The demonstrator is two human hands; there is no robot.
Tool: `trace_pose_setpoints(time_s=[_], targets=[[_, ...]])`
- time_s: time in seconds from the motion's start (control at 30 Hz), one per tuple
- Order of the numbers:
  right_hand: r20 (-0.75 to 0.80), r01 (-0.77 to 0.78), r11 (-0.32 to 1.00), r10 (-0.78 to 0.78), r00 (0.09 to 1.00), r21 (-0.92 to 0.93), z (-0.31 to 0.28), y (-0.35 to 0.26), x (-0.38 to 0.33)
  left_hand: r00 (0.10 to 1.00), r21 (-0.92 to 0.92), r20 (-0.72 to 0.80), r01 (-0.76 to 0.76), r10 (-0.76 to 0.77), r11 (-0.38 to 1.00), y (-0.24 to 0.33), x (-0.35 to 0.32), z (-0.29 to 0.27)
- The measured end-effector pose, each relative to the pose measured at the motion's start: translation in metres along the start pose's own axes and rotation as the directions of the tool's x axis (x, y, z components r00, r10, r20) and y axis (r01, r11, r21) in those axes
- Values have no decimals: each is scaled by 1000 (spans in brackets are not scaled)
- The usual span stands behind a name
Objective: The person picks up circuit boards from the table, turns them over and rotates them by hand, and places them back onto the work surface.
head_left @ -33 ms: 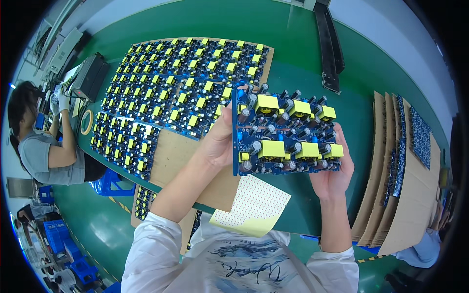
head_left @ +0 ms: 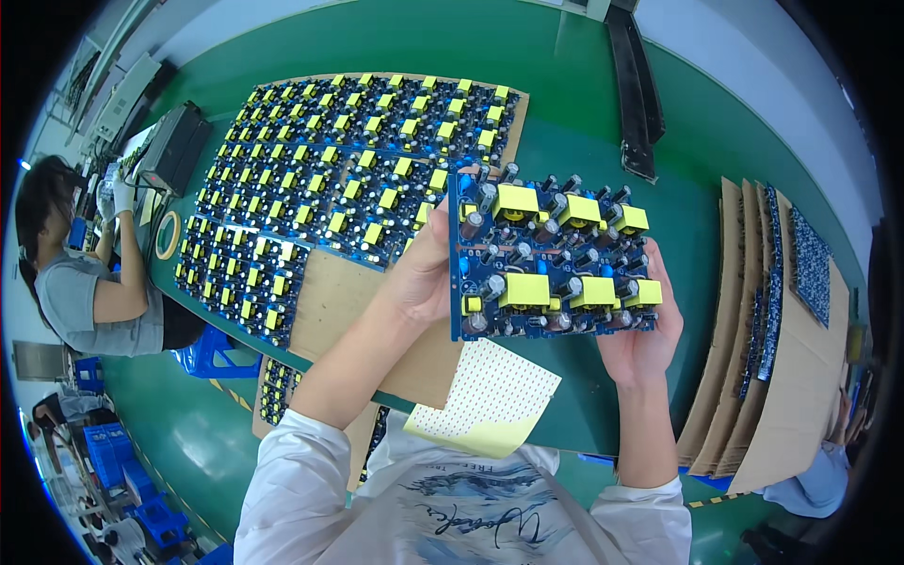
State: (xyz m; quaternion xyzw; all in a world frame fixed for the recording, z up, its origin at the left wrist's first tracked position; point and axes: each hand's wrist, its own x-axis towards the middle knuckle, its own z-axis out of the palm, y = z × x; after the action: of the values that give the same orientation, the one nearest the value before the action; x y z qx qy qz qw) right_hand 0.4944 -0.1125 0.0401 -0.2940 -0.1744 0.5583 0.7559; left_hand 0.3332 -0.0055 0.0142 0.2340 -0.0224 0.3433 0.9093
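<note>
Blue circuit board, densely studded | just one, six big yellow blocks | left hand, right hand clamping its sides!

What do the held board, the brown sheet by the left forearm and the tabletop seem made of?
Held board: probably rigid resin laminate, coated blue, judging by its flat face and straight edge.
Brown sheet: likely cardboard, matte, from its dull tan face.
Tabletop: smooth green covering, perhaps rubber or vinyl; soft reflections suggest slight sheen.
</note>
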Motion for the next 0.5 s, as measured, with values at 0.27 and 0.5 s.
trace_pose_setpoints(time_s=[0.27,0.5], targets=[[-83,-2,999,-1,997,-41,3,2,1,985,15,-160,61,-58,998,2,-5,-3],[-103,-51,997,45,994,-63,1,4,2,980,31,-182,90,-83,995,-2,-1,-17]])
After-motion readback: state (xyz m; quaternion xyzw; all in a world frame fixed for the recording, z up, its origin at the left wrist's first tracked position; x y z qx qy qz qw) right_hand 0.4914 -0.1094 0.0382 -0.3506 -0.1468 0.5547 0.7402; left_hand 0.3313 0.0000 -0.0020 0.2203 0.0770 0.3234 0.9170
